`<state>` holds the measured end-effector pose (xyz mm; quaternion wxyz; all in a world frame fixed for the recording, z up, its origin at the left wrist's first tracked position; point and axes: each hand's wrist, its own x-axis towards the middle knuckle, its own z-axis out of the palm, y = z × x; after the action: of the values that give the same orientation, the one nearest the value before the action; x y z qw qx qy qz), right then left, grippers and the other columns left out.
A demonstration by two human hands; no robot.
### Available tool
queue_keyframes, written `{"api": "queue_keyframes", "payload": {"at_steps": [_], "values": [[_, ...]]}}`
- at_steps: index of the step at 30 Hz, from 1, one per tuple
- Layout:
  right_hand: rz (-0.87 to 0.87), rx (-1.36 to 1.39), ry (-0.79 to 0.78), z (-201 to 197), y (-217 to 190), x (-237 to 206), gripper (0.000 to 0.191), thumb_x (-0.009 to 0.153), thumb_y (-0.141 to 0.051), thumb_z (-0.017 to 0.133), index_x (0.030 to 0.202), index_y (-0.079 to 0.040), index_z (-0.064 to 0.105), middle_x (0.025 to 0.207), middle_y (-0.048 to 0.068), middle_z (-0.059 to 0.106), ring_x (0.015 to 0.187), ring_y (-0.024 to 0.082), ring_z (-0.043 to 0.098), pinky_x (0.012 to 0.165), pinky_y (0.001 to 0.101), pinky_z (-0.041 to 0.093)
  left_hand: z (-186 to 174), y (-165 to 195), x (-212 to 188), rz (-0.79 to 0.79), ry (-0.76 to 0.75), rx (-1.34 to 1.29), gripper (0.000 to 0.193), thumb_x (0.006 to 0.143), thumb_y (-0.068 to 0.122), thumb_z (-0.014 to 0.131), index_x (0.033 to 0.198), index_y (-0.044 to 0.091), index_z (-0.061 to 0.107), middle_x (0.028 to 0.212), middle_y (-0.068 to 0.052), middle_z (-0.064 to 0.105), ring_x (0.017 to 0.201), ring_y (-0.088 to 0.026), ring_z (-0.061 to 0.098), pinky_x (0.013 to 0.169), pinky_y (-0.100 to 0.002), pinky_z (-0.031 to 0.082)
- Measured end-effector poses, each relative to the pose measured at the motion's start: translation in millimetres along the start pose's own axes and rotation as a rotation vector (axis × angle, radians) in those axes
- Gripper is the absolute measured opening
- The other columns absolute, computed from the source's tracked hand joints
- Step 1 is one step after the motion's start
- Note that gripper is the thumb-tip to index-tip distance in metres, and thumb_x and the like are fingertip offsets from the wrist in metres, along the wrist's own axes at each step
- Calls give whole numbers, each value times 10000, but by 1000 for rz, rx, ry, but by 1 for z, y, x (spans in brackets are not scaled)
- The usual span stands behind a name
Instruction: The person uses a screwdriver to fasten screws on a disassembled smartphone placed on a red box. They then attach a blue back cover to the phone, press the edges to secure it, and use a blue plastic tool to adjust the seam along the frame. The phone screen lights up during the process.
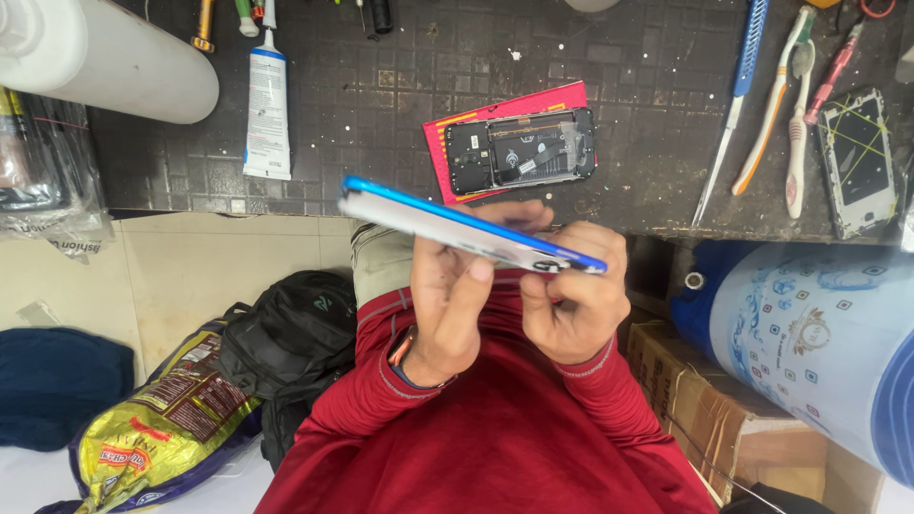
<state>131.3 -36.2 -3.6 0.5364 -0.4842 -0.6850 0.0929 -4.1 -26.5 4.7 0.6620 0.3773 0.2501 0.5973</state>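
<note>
- Overhead, the bench [400, 105] shows as a dark, gridded mat, scuffed and speckled with pale flecks, ending in a straight edge above a cream tiled floor [219, 266].
- On the bench lies an opened phone [521, 149] with its insides showing, resting on a red card [557, 100].
- To one side lies a white glue tube [268, 109]; a big white cylinder [124, 62] crosses the corner beside it.
- At the other side lie a blue-handled tool [740, 86], two toothbrushes [773, 105] and a second phone [859, 160] with a cracked screen criss-crossed by thin yellow lines.
- Below the edge stand a large blue-and-white patterned drum [819, 333] and a cardboard box [705, 400].
- On the floor sit a black backpack [290, 343], a yellow printed bag [167, 419] and a dark blue cloth [57, 381].
- Both hands hold a slim blue-edged phone [466, 228] just off the bench edge, tilted and seen edge-on, above a lap in a red long-sleeved top [495, 428].
- Left hand [447, 295]: grip closed on the phone's middle from below, thumb pressed up against its near side.
- Right hand [576, 305]: grip curled tight at the phone's lower end, fingertips pinching the edge; whether they hold some small thing there as well cannot be told.
- The raised phone and the hands hide part of the bench edge.
</note>
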Motion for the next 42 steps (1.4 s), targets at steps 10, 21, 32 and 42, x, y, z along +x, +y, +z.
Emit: {"api": "queue_keyframes", "payload": {"at_steps": [10, 21, 32, 42], "values": [[269, 242, -39, 0, 22, -13, 263, 979, -31, 717, 1044, -62, 463, 1015, 147, 592, 918, 249, 573, 809, 311, 491, -45, -1, -36, 0, 228, 62, 893, 899, 599, 699, 1491, 1, 402, 1464, -200, 503, 1404, -329, 520, 1243, -483, 398], [201, 157, -218, 2, 55, 20, 269, 901, 77, 770, 962, -46, 538, 956, 115, 646, 960, 296, 627, 879, 367, 518, -62, 57, 18, 22, 127, 997, 323, 802, 60, 867, 1084, 3, 722, 1007, -92, 749, 928, -164, 736, 861, -278, 568], [145, 131, -340, 9, 71, 45, 289, 860, 4, 786, 1014, -56, 548, 1205, 141, 680, 1094, 313, 605, 963, 403, 490, -42, 71, 51, -90, 96, 1075, 150, 847, 26, 813, 987, 9, 764, 916, -81, 778, 780, -138, 768, 702, -257, 588], [110, -264, -746, -4, 85, 68, 755, 652, -309, 868, 1332, -111, 606, 1293, 126, 545, 1233, 374, 429, 1069, 523, 291, -52, 51, 43, -212, 375, 900, 169, 877, 44, 777, 998, -20, 678, 846, -69, 759, 744, -96, 741, 669, -229, 596]]}}
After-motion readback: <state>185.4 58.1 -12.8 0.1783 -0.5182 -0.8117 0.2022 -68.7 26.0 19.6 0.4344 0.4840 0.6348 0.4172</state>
